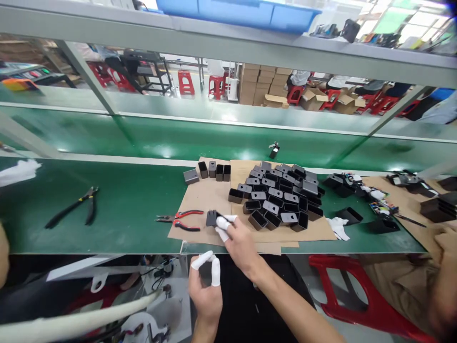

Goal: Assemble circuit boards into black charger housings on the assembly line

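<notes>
My right hand (240,240), with white finger cots on its fingertips, is closed on a small dark grey plastic housing (212,218) at the near part of the cardboard. My left hand (206,293) is just in front of the table edge, below it. Its white-covered thumb and forefinger curve into a ring, tips close together; anything between them is too small to make out. To the left of the held piece lie red-and-black needle-nose pliers (178,220). Many similar dark housings (270,207) are heaped on the cardboard (200,200) to the right, some with their hollow ends facing up.
A short row of housings (213,169) stands at the back of the cardboard. Black-handled cutters (80,205) lie at left. On the right are a white cloth (338,228), more dark parts and another person's arm (444,281). A red stool (353,290) stands below.
</notes>
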`<state>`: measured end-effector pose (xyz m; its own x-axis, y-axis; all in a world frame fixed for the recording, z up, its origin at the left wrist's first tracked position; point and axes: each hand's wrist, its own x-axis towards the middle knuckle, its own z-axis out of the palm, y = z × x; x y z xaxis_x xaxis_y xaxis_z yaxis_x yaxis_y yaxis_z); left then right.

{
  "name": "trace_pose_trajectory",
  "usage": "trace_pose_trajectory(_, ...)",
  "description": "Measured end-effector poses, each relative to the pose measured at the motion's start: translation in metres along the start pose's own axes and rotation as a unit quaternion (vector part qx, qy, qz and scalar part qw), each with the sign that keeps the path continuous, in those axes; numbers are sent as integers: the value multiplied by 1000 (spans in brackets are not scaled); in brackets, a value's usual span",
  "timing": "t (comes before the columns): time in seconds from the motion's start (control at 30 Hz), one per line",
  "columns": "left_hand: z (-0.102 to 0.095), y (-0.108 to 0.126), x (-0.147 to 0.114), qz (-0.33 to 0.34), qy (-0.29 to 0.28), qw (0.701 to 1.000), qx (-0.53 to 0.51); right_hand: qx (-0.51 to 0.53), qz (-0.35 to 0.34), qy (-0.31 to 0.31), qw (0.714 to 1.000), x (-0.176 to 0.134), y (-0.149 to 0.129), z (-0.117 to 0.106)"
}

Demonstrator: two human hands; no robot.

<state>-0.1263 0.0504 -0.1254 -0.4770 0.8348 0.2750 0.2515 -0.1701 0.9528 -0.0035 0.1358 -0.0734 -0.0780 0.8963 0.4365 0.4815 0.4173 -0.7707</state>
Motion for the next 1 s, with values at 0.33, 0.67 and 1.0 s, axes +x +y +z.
trace_pose_trajectory(0.33, 1, 23, -9, 35, -28, 999, -11, 165, 88, 106, 977, 6, -8, -9)
trace_pose_trajectory(0.67, 18, 35, -31, 71, -74, 994, 32, 598, 264, 226, 722, 12, -59, -141)
trace_pose_trajectory(1.0, 88, 69, 38, 150, -224, 953, 136, 653, 277, 275, 649, 4, -61, -211)
